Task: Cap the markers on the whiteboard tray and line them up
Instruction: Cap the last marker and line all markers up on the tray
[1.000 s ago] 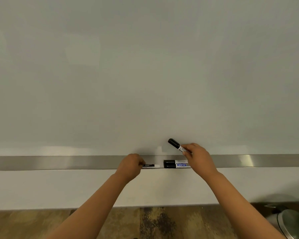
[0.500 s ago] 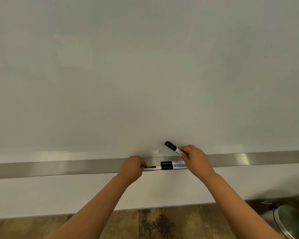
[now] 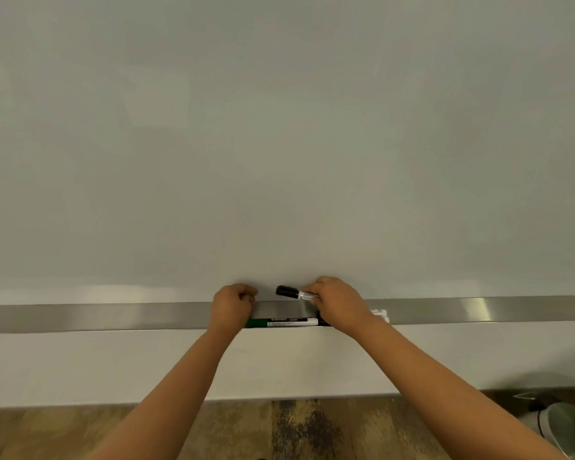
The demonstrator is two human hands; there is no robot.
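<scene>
A long steel tray [image 3: 113, 316] runs under the whiteboard [image 3: 279, 144]. My right hand [image 3: 337, 305] grips a black-capped white marker [image 3: 294, 292], held nearly level just above the tray with its cap pointing left. My left hand [image 3: 233, 305] is a closed fist over the tray; I cannot see anything in it. A green-capped marker [image 3: 281, 322] lies along the tray's front lip between my hands. A dark marker part [image 3: 322, 323] shows just under my right hand. White marker ends [image 3: 380, 313] stick out to the right of my right wrist.
Below the tray is a white wall panel [image 3: 80, 366], then a patterned wood floor [image 3: 296, 429]. A metal-lidded bin [image 3: 568, 426] stands at the lower right.
My left hand rose off the marker in the tray, which now shows its green end. My right hand lowered the black-capped marker toward the tray and covers the blue-labelled one.
</scene>
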